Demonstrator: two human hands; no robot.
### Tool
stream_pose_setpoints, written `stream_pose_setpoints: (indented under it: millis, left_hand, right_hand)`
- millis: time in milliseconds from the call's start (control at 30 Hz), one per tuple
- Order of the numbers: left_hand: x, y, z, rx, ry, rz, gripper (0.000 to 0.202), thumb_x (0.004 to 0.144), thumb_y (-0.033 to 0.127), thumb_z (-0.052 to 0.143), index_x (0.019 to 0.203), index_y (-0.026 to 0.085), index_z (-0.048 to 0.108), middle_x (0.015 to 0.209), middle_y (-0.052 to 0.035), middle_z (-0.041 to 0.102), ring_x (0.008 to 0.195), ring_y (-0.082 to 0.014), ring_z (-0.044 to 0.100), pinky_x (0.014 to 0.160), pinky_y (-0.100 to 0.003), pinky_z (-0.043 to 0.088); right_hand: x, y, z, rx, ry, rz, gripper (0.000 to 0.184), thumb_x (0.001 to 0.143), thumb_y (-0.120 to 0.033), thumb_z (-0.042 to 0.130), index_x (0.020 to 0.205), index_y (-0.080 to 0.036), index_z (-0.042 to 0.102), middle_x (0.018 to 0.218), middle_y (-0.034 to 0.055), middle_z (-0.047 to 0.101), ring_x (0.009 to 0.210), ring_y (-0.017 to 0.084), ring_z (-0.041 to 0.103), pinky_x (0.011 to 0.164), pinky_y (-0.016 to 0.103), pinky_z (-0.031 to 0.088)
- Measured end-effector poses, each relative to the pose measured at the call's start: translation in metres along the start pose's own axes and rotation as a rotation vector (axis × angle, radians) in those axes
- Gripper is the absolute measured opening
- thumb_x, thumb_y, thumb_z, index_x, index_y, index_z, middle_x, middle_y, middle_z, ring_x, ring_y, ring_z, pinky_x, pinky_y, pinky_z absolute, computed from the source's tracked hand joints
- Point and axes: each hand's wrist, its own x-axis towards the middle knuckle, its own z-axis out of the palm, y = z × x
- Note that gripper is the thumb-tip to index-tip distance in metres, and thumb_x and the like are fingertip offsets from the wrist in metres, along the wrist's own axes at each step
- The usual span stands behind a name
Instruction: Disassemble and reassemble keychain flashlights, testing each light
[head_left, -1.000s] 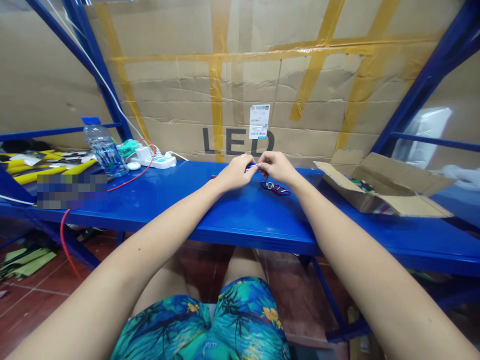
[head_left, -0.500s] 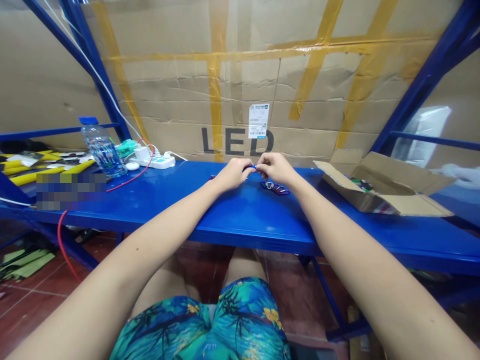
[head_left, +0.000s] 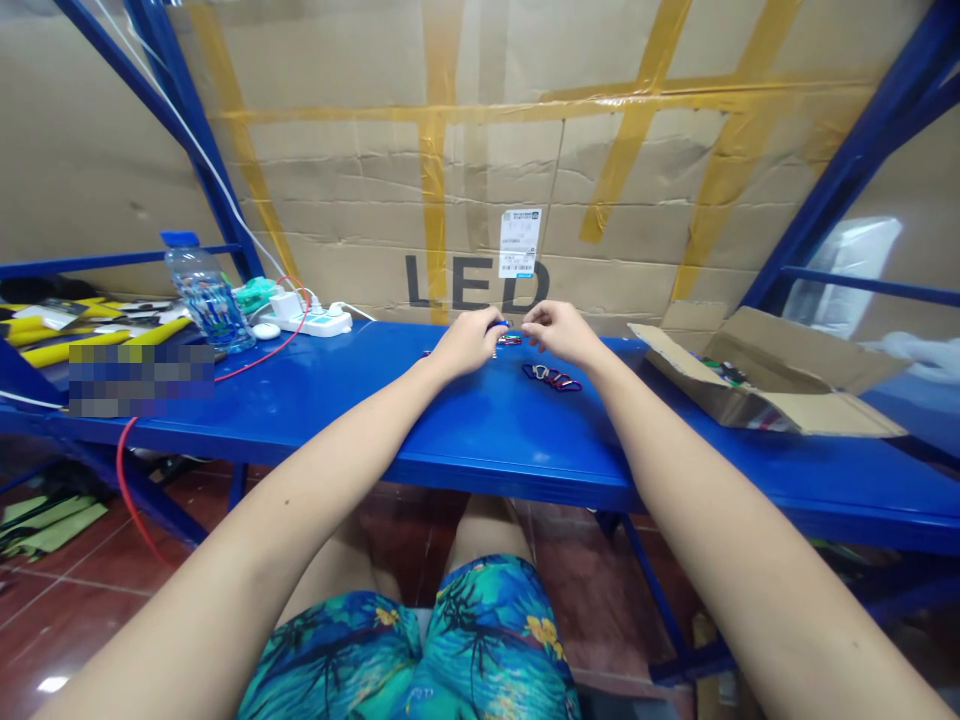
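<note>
My left hand [head_left: 466,345] is closed in a pinch on small carabiner-like clips [head_left: 504,336], blue and red, held just above the blue metal shelf [head_left: 450,420]. My right hand [head_left: 559,332] hovers a little to the right of them, fingers curled and pinched; what they hold, if anything, is too small to make out. A small pile of red and blue clips [head_left: 551,377] lies on the shelf under my right wrist.
An open cardboard box [head_left: 772,375] with small items sits at the right. A water bottle [head_left: 206,296], a white power strip [head_left: 315,320] with a red cable and yellow tools [head_left: 97,335] stand at the left. A taped cardboard wall [head_left: 480,180] marked LED closes the back.
My hands, joined on the clips before, have drawn slightly apart. The clips stay at my left fingertips, and my right hand has moved a little right.
</note>
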Motion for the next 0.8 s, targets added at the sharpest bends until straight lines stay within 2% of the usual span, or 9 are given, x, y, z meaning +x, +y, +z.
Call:
stream_pose_setpoints:
  millis: [67, 133, 200, 267, 367, 500, 667, 800]
  left_hand:
    - [0.0, -0.004, 0.0, -0.004, 0.015, -0.037, 0.014, 0.093, 0.022, 0.051, 0.095, 0.018, 0.064, 0.097, -0.0094, 0.073, 0.091, -0.023, 0.065, 0.082, -0.035, 0.048]
    - [0.0, -0.008, 0.001, -0.008, 0.016, -0.073, 0.014, 0.093, 0.02, 0.05, 0.095, 0.019, 0.063, 0.1, -0.0101, 0.072, 0.094, -0.0238, 0.065, 0.084, -0.036, 0.048]
    - [-0.001, -0.013, 0.003, -0.009, 0.028, -0.11, 0.013, 0.093, 0.02, 0.049, 0.092, 0.02, 0.063, 0.099, -0.0105, 0.072, 0.094, -0.0246, 0.065, 0.084, -0.037, 0.049]
    - [-0.001, -0.016, 0.005, -0.014, 0.05, -0.128, 0.011, 0.092, 0.021, 0.051, 0.091, 0.021, 0.062, 0.097, -0.0102, 0.072, 0.093, -0.0247, 0.065, 0.084, -0.038, 0.049]
    - [-0.001, -0.019, 0.007, -0.022, 0.069, -0.128, 0.009, 0.091, 0.022, 0.053, 0.089, 0.021, 0.062, 0.095, -0.0099, 0.072, 0.091, -0.0248, 0.065, 0.083, -0.037, 0.049]
    - [-0.001, -0.02, 0.006, -0.03, 0.07, -0.151, 0.008, 0.09, 0.023, 0.054, 0.087, 0.021, 0.061, 0.093, -0.0093, 0.071, 0.09, -0.0241, 0.065, 0.083, -0.036, 0.049]
    - [0.0, -0.019, 0.004, -0.056, 0.047, -0.192, 0.005, 0.084, 0.022, 0.055, 0.083, 0.02, 0.06, 0.089, -0.0068, 0.07, 0.084, -0.0218, 0.063, 0.08, -0.035, 0.047]
    - [0.0, -0.024, 0.004, -0.121, 0.015, -0.173, 0.009, 0.077, 0.019, 0.056, 0.084, 0.019, 0.061, 0.088, -0.0041, 0.069, 0.082, -0.0189, 0.061, 0.078, -0.032, 0.047]
  right_hand:
    - [0.001, 0.005, -0.001, -0.258, -0.04, -0.024, 0.01, 0.08, -0.018, 0.07, 0.072, -0.017, 0.064, 0.073, 0.0069, 0.068, 0.072, 0.02, 0.062, 0.07, 0.033, 0.051]
    - [0.0, 0.007, 0.001, -0.488, -0.171, -0.024, 0.013, 0.077, -0.022, 0.074, 0.066, -0.018, 0.066, 0.073, 0.0095, 0.068, 0.082, 0.026, 0.062, 0.078, 0.038, 0.049]
    - [-0.002, 0.005, 0.005, -0.641, -0.257, -0.019, 0.016, 0.075, -0.026, 0.076, 0.064, -0.018, 0.067, 0.073, 0.0127, 0.068, 0.092, 0.032, 0.061, 0.081, 0.041, 0.049]
    - [-0.003, 0.0, 0.011, -0.735, -0.277, -0.018, 0.015, 0.074, -0.027, 0.077, 0.065, -0.018, 0.068, 0.075, 0.0155, 0.068, 0.097, 0.035, 0.059, 0.081, 0.042, 0.049]
    - [-0.004, -0.006, 0.018, -0.814, -0.296, -0.007, 0.011, 0.073, -0.025, 0.077, 0.073, -0.017, 0.07, 0.079, 0.0167, 0.069, 0.093, 0.033, 0.062, 0.078, 0.039, 0.05]
    - [-0.007, -0.01, 0.025, -0.863, -0.342, -0.046, 0.006, 0.079, -0.02, 0.069, 0.082, -0.015, 0.071, 0.086, 0.0187, 0.071, 0.09, 0.032, 0.064, 0.078, 0.038, 0.05]
    - [-0.015, -0.019, 0.039, -0.925, -0.395, -0.16, 0.021, 0.085, -0.011, 0.056, 0.102, -0.011, 0.069, 0.112, 0.0228, 0.068, 0.103, 0.034, 0.061, 0.087, 0.04, 0.047]
    - [-0.017, -0.024, 0.049, -0.916, -0.389, -0.198, 0.027, 0.087, -0.009, 0.052, 0.111, -0.009, 0.065, 0.12, 0.0243, 0.065, 0.109, 0.033, 0.059, 0.093, 0.041, 0.044]
